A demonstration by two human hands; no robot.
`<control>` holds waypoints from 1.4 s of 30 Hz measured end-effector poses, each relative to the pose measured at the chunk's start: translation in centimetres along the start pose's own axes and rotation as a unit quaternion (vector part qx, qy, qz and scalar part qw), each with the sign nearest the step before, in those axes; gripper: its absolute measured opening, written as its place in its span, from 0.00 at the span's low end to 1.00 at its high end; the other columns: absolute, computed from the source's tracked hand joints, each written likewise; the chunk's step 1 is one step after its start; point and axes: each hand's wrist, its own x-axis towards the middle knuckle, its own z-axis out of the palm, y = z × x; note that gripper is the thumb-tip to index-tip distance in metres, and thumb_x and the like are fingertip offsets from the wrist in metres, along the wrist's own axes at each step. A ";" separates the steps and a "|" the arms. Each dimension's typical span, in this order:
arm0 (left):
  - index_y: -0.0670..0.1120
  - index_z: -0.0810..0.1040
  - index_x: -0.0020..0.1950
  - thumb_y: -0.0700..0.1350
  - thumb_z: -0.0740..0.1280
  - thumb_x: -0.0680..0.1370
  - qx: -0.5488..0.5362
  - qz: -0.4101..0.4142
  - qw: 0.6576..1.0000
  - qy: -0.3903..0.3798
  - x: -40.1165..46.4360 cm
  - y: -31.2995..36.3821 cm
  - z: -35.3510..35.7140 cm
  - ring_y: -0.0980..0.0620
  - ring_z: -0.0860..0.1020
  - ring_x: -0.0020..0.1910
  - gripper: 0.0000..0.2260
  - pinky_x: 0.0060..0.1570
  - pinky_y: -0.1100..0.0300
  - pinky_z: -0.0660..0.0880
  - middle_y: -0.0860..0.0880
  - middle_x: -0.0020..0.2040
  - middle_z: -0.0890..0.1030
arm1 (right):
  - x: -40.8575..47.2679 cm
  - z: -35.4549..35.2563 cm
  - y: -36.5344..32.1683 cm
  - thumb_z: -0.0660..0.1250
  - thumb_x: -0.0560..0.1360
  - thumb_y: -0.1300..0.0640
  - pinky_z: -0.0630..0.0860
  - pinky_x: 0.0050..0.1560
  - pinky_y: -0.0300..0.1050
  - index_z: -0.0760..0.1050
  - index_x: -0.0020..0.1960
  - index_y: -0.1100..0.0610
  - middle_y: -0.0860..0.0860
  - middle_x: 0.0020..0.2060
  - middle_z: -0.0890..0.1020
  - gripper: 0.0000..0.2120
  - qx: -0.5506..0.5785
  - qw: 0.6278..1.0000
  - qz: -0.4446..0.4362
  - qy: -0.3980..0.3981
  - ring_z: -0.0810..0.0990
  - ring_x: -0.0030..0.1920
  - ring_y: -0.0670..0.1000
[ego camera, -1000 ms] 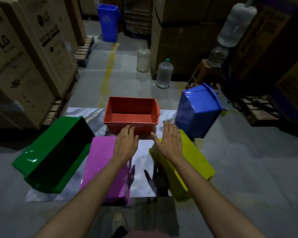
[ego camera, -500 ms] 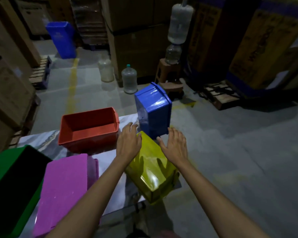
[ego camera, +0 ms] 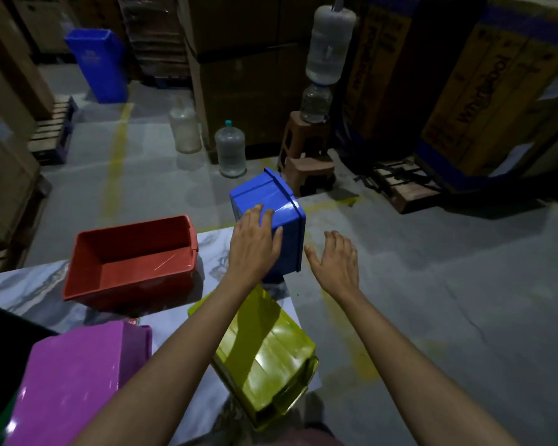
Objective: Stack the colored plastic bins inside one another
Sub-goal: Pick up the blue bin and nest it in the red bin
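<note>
Blue bin point(ego camera: 271, 201), glossy plastic with a raised rim band, stands tipped on its side at the far right corner of the marble-patterned bench point(ego camera: 39, 294), just right of the red bin point(ego camera: 132, 255), which sits upright with its mouth up. The left hand point(ego camera: 255, 249) lies on the blue bin's near face, fingers spread and lightly bent over it; whether this grip truly clasps is hard to tell. The right hand point(ego camera: 334, 262) hovers just right of the blue bin, fingers loose and parted, holding nothing. Nearer than the red bin lie the yellow bin point(ego camera: 271, 355) and the purple bin point(ego camera: 74, 381), both overturned.
</note>
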 end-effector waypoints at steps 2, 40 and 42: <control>0.44 0.74 0.72 0.55 0.62 0.84 0.012 -0.015 1.000 -0.007 1.4 0.7 0.8 0.39 0.75 0.71 0.20 0.63 0.45 0.76 0.40 0.74 0.75 | 1.6 1.2 0.4 0.56 0.82 0.34 0.69 0.69 0.59 0.72 0.72 0.60 0.58 0.69 0.77 0.33 0.006 1.000 -0.005 -0.006 0.74 0.68 0.60; 0.49 0.55 0.87 0.54 0.63 0.86 0.205 -0.132 0.966 0.084 9.6 5.2 -0.8 0.38 0.56 0.85 0.32 0.81 0.39 0.58 0.42 0.86 0.55 | 16.1 -0.5 4.4 0.63 0.84 0.52 0.75 0.39 0.57 0.62 0.83 0.45 0.65 0.45 0.84 0.28 0.280 0.940 -0.118 -0.156 0.82 0.44 0.68; 0.47 0.60 0.86 0.53 0.59 0.88 0.253 -0.147 0.951 0.103 10.4 4.1 -1.9 0.39 0.66 0.81 0.26 0.78 0.41 0.62 0.42 0.82 0.67 | 16.5 -2.4 4.4 0.65 0.83 0.53 0.74 0.38 0.56 0.60 0.82 0.39 0.63 0.47 0.85 0.31 0.285 0.927 -0.197 -0.145 0.83 0.44 0.67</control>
